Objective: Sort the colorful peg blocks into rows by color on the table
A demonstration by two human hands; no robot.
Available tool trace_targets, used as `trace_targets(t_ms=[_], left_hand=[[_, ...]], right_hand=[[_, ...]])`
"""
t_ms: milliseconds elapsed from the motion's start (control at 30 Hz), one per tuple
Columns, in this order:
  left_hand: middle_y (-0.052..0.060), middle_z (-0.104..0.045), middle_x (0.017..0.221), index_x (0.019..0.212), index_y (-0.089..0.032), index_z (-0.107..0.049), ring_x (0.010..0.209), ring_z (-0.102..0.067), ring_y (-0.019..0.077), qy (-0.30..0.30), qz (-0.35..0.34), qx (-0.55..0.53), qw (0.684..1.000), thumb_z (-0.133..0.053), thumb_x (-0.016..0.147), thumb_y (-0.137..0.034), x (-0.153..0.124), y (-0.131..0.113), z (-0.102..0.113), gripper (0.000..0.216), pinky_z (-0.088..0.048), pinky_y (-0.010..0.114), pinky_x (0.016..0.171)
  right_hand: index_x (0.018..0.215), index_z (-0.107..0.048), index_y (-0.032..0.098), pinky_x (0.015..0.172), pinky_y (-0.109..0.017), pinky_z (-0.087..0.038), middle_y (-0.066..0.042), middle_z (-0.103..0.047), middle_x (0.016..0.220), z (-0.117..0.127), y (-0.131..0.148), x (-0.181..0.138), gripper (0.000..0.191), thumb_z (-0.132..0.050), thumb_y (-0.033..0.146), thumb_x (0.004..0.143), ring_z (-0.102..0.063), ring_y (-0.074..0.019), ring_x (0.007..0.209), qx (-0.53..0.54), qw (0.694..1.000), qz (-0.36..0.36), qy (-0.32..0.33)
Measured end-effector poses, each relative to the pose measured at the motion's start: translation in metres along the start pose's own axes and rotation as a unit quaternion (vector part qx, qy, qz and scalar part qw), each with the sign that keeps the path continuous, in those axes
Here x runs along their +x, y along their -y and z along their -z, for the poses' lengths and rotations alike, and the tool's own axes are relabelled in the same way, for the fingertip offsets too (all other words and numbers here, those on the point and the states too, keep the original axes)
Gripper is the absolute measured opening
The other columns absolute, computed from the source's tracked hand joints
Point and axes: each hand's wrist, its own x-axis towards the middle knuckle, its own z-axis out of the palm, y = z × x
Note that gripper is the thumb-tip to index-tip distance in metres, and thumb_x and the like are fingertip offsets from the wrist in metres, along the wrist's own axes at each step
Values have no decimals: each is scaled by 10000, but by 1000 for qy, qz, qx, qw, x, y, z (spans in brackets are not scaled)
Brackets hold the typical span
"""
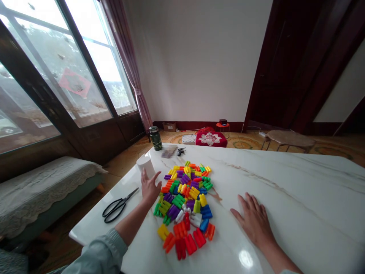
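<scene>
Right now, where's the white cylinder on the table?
In the head view, the white cylinder is left of centre, partly hidden behind the left hand. It sits near the left edge of the table, beyond the scissors and left of the colourful blocks.

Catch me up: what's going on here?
The left hand is at a white cylinder, fingers overlapping it in view; whether it grips can't be told. The right hand is over the table, palm down, fingers spread, holding nothing. Between them lie loose coloured blocks. Scissors lie left of the blocks; a bottle and keys are near the far edge.
</scene>
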Motion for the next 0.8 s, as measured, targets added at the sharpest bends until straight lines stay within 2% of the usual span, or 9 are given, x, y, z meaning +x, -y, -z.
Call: trace_targets(t_ms=[67, 133, 267, 367, 467, 567, 700, 800], left_hand=[[54, -174, 1609, 1248, -267, -647, 1491, -29, 373, 20, 21, 20, 999, -656, 795, -270, 16, 13, -3, 453, -194, 505, 1195], [49, -164, 1612, 1263, -254, -639, 1491, -44, 370, 34, 42, 18, 998, -652, 798, -293, 31, 22, -7, 468, -196, 467, 1202], [77, -208, 1576, 1333, -251, -576, 1431, -278, 350, 57, 104, 5, 993, -630, 809, -372, 53, 36, -18, 540, -306, 413, 1155], [87, -257, 1526, 1322, -260, -582, 1346, -409, 318, 52, 107, 20, 993, -587, 832, -386, 63, 46, -24, 506, -359, 394, 1111], [81, -308, 1491, 1283, -269, -619, 1271, -468, 307, 47, 85, 42, 994, -559, 846, -363, 73, 53, -27, 451, -361, 390, 1101], [73, -405, 1419, 1171, -277, -690, 1234, -483, 302, 52, 69, 60, 994, -531, 865, -409, 90, 54, -26, 370, -355, 396, 1096], [117, -544, 1242, 941, -188, -734, 1135, -544, 301, 67, 88, 64, 992, -543, 840, -490, 130, 51, -25, 372, -422, 395, 1015], [155, -592, 1174, 988, -125, -672, 1116, -560, 316, 77, 118, 59, 988, -631, 763, -438, 163, 52, -24, 387, -459, 394, 949]], right_hand=[[1391, -485, 171, 1094, -538, -273, -175, -395, 1505, 1, 0, 0, 615, -439, 544, 906, -289, -337, 1414, 3, 1000, 0, 1], [1393, -480, 173, 1094, -539, -276, -175, -394, 1507, 2, -1, -1, 614, -430, 543, 907, -290, -335, 1416, 4, 1000, 0, 2], [1407, -472, 171, 1098, -538, -279, -173, -382, 1517, 4, 0, -2, 618, -412, 542, 917, -283, -336, 1421, 1, 1000, 0, 7], [1409, -478, 161, 1103, -535, -275, -175, -371, 1523, 6, 0, -2, 620, -411, 537, 921, -277, -340, 1422, -6, 1000, 0, 12], [1407, -483, 152, 1103, -535, -277, -176, -367, 1525, 6, 0, -3, 625, -408, 537, 921, -277, -343, 1421, -8, 1000, 2, 12], [1395, -496, 154, 1102, -547, -278, -172, -373, 1521, 4, -2, -3, 629, -405, 548, 914, -274, -345, 1421, -5, 1000, 7, 4], [1375, -517, 160, 1099, -553, -289, -167, -392, 1510, -1, -4, -4, 625, -411, 557, 904, -286, -345, 1414, 6, 1000, 14, -13], [1370, -522, 170, 1097, -546, -302, -157, -406, 1505, -2, -5, -4, 614, -417, 552, 902, -302, -337, 1409, 12, 1000, 12, -22]])
